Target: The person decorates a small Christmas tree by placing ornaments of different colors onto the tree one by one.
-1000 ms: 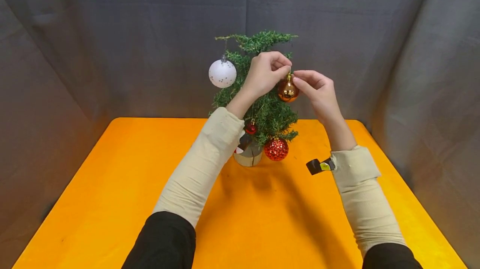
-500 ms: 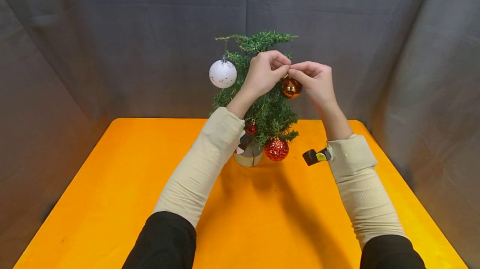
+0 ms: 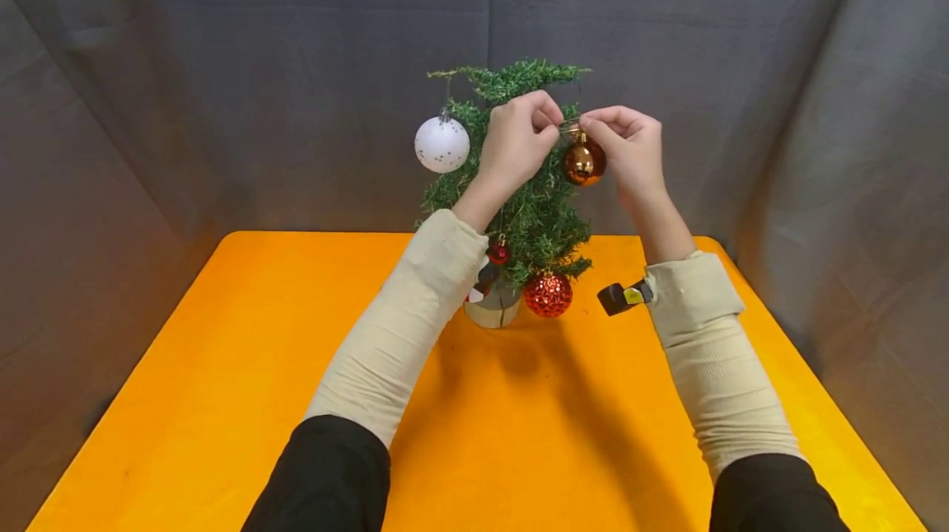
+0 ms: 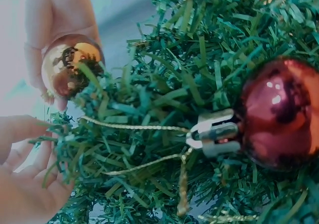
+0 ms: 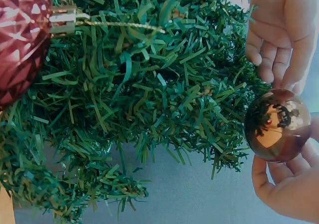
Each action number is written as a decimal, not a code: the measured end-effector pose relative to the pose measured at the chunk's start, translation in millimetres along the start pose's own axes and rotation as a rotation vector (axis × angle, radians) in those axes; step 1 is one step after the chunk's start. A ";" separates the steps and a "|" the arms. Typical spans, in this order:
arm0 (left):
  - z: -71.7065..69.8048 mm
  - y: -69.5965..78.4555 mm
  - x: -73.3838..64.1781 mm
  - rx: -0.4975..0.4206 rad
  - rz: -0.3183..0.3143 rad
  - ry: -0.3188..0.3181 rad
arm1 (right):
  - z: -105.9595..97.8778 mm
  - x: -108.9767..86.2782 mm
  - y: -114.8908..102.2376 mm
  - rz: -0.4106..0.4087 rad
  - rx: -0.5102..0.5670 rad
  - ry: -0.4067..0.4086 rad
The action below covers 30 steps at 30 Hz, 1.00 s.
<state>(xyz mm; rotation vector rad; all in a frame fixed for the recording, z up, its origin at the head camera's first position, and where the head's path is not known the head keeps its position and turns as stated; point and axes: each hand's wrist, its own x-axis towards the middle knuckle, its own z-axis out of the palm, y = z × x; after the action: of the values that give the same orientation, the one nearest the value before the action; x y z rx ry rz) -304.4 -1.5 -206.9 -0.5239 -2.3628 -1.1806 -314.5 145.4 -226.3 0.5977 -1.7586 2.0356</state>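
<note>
A small artificial Christmas tree (image 3: 544, 203) stands on the table. My left hand (image 3: 522, 137) is at its upper right side; in the left wrist view its fingers pinch a green branch tip (image 4: 55, 132). My right hand (image 3: 630, 145) holds a shiny gold bauble (image 3: 585, 161) by its hanging loop, close to the left fingertips. Thin strands span the small gap between both hands. The bauble hangs below the right fingertips, beside the branch, in the right wrist view too. Whether the loop is around the branch is too small to tell.
A white speckled bauble (image 3: 441, 144) hangs at the tree's upper left. Lower down hang a textured red bauble (image 3: 548, 295) and a small red bauble (image 3: 498, 253). The orange table (image 3: 245, 351) has grey curtains (image 3: 296, 104) behind and on both sides.
My right hand has risen, lifting the gold bauble slightly up and to the right. It met the left fingertips half a second ago and now sits slightly apart. The left hand moved little.
</note>
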 end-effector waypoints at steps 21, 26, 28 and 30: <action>7.7 10.0 4.0 0.173 -0.058 0.004 | 5.5 14.0 3.4 -0.011 -0.017 0.076; 8.1 11.7 5.9 0.217 -0.091 -0.006 | 3.8 18.9 2.4 0.136 0.030 0.062; 8.5 12.3 6.4 0.227 -0.096 -0.006 | 2.8 21.4 1.7 0.212 0.082 0.048; 9.3 12.9 6.8 0.230 -0.096 -0.010 | 1.4 23.2 0.9 0.290 0.144 0.034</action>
<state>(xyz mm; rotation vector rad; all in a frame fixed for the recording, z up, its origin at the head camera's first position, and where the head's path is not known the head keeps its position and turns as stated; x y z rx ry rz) -305.4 14.3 -199.9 -0.3433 -2.5143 -0.9293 -334.3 144.1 -214.1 0.3626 -1.7754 2.3672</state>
